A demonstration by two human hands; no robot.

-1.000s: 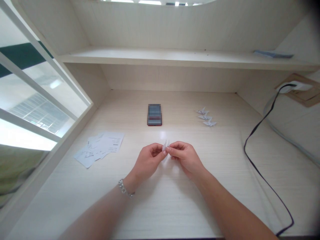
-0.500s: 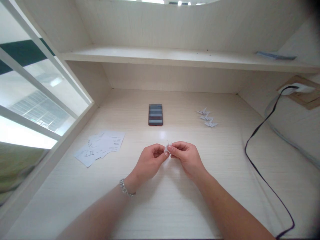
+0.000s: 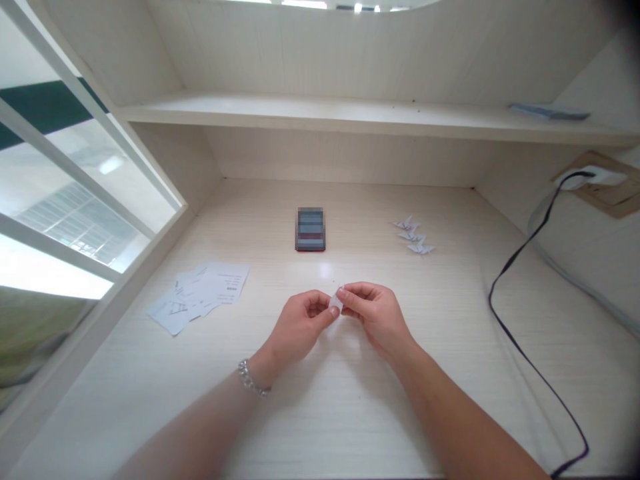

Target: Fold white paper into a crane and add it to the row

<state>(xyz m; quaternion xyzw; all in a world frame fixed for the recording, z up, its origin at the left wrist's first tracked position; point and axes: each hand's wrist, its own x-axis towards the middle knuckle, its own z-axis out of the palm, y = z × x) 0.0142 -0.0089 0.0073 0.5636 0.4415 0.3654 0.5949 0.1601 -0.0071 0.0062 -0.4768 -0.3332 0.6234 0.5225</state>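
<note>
Between my fingertips is a small folded piece of white paper, held just above the desk. My left hand pinches its left side, the thumb lying in front. From the other side my right hand grips the paper's upper right edge between thumb and fingers. Most of the paper is covered by fingers, so its exact folded shape cannot be made out. Farther back on the right, 3 small white folded-paper cranes stand in a slanting row, apart from my hands.
Several printed white paper sheets overlap on the left. A dark phone-like rectangle, its face pixelated, lies at the back centre. A black cable runs down the right from a wall socket. A shelf crosses above the desk.
My thumbs have shifted slightly on the paper, and a broader white face of it now shows between them. Both hands stay in nearly the same place.
</note>
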